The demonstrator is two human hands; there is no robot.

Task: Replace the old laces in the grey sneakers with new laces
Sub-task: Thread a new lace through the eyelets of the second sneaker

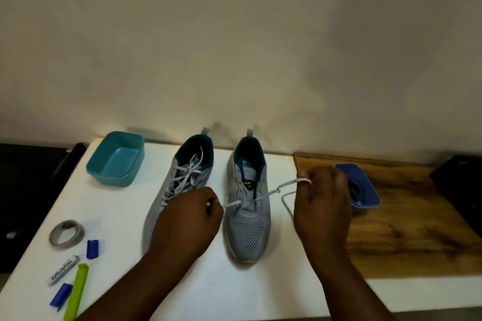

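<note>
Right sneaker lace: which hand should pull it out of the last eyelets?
Probably the right hand. It pinches the long, looped end of the lace, with slack hanging beside the right sneaker. The left hand pinches only a short end, near the left sneaker.

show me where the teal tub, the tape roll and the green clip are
teal tub (104,177), head view, on its front outer wall
tape roll (78,238), head view, on the right side of its ring
green clip (77,292), head view, on the middle of its long body
</note>
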